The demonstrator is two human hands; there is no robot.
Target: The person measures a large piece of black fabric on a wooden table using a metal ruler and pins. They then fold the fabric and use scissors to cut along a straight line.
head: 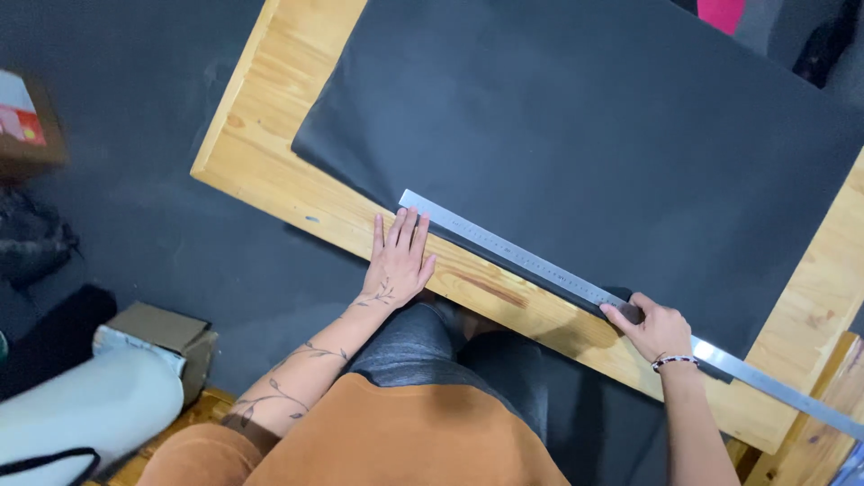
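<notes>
Both my hands steady the steel ruler along the black sheet's edge: left hand flat, fingers spread; right hand pinching it.

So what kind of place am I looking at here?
Probably a small craft or sewing workshop: a wooden worktable bears a black sheet, and both hands press a long steel ruler along its edge.

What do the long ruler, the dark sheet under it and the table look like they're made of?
The ruler looks like steel: thin, silvery, brushed, with fine graduations along one edge. The dark sheet is matte charcoal and lies flat with a crisp edge; it could be card, foam or leatherette, which cannot be told from here. The table looks like varnished pine: pale yellow, with visible grain and knots.
</notes>
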